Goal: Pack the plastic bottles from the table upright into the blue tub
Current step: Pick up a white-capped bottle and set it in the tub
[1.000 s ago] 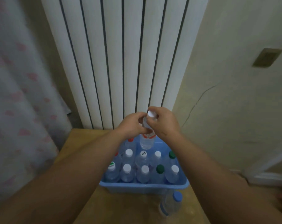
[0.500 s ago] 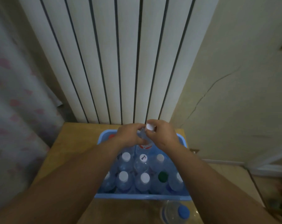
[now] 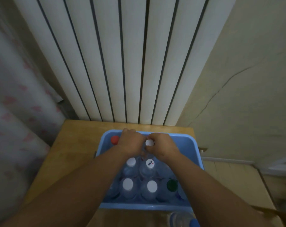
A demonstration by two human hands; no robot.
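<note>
The blue tub (image 3: 189, 145) stands on the wooden table (image 3: 76, 145) and holds several clear plastic bottles upright, most with white caps (image 3: 127, 183), one with a green cap (image 3: 171, 185), one with a red cap (image 3: 114, 139). Both hands are over the tub's far row. My left hand (image 3: 130, 142) and my right hand (image 3: 160, 145) together grip a white-capped bottle (image 3: 149, 142), which stands upright and low in the tub. Its body is mostly hidden by my fingers. One more bottle with a blue cap (image 3: 182, 219) lies on the table in front of the tub.
A white ribbed radiator (image 3: 122, 63) rises right behind the table. A patterned curtain (image 3: 16, 104) hangs at the left. A cracked beige wall (image 3: 245, 79) is at the right, with floor beyond the table's right edge.
Both hands have brought the white-capped bottle down from above the tub into its far row. My head has tilted down, so the tub sits nearer the frame's middle.
</note>
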